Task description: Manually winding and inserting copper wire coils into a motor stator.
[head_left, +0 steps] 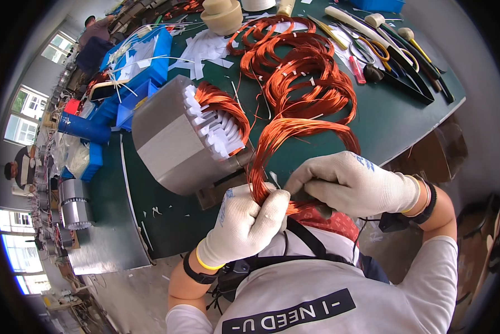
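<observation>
In the lower middle of the frame, the gloved left hand (247, 221) is closed around the near left side of a copper wire coil (294, 127), its thumb pressed against the strands. The gloved right hand (353, 183), at center right, has its fingers curled in by the lower part of this loop; whether they pinch any wire, I cannot tell. The coil arches up from the left hand to just left of the picture's center and ends behind the right hand. Beyond it, at upper center, more copper coils (308, 83) lie overlapping on the green table (411, 125). Left of center a grey metal housing (169, 147) lies on its side, white slot liners (210, 131) lining its open end and a copper winding (228, 103) seated in them. White paper strips (202, 50) are scattered at the upper middle, beside a blue bin (160, 51). At upper right are a red-handled tool (357, 70), scissors (379, 49) and mallets (408, 36).
</observation>
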A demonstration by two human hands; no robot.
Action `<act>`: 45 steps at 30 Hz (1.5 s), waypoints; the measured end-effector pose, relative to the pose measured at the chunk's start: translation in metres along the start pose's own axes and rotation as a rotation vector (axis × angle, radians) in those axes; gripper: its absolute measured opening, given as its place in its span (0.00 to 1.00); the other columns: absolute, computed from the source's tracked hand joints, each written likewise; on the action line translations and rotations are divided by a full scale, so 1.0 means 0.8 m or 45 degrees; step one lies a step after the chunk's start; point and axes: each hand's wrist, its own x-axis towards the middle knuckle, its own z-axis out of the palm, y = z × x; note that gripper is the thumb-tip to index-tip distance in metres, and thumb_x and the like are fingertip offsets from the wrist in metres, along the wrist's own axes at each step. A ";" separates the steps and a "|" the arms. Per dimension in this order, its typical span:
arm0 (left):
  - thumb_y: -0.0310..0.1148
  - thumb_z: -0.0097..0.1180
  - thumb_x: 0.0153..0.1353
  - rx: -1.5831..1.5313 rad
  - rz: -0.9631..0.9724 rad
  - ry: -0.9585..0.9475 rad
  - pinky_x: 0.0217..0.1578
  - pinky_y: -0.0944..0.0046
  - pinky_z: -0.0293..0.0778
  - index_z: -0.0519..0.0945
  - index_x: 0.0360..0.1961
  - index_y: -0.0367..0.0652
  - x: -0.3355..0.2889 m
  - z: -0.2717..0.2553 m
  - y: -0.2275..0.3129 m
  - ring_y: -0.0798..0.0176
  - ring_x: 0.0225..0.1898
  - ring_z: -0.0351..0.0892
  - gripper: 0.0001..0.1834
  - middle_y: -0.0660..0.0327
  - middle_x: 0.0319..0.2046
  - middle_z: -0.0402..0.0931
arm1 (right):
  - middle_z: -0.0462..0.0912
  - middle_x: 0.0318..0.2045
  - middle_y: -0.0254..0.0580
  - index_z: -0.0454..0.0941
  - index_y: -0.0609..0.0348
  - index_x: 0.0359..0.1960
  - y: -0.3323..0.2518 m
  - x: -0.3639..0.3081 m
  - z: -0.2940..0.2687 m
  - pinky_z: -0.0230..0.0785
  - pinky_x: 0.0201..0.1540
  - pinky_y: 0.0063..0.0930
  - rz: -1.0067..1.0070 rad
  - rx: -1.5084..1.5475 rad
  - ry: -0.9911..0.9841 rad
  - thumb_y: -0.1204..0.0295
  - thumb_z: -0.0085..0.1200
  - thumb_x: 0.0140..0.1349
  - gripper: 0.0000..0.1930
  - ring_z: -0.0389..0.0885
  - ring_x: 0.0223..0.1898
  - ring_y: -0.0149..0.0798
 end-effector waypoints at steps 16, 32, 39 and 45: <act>0.33 0.66 0.58 0.351 0.093 0.292 0.28 0.65 0.75 0.72 0.59 0.35 -0.020 -0.007 0.037 0.62 0.26 0.81 0.29 0.55 0.30 0.79 | 0.76 0.37 0.45 0.75 0.54 0.40 0.015 -0.009 0.030 0.76 0.39 0.38 -0.515 -0.875 -0.019 0.68 0.57 0.62 0.08 0.81 0.38 0.51; 0.28 0.65 0.50 1.914 0.354 0.154 0.24 0.57 0.68 0.78 0.54 0.42 -0.021 -0.015 0.074 0.58 0.20 0.74 0.26 0.63 0.22 0.74 | 0.78 0.21 0.42 0.50 0.56 0.69 0.039 0.036 0.039 0.74 0.31 0.33 -0.807 -0.322 0.137 0.83 0.62 0.50 0.45 0.83 0.26 0.40; 0.48 0.48 0.70 0.758 -0.005 0.925 0.50 0.65 0.71 0.76 0.53 0.33 -0.058 -0.139 0.028 0.65 0.46 0.76 0.26 0.55 0.48 0.76 | 0.79 0.24 0.38 0.53 0.60 0.67 -0.015 0.105 -0.044 0.72 0.28 0.25 -0.511 -0.306 0.486 0.76 0.69 0.47 0.47 0.79 0.25 0.29; 0.20 0.57 0.60 0.250 -0.253 1.022 0.63 0.57 0.65 0.64 0.67 0.36 -0.041 -0.122 -0.019 0.50 0.63 0.70 0.32 0.45 0.63 0.67 | 0.77 0.24 0.37 0.55 0.60 0.66 0.001 0.141 -0.043 0.70 0.34 0.23 -0.479 -0.244 0.336 0.76 0.68 0.48 0.44 0.77 0.29 0.29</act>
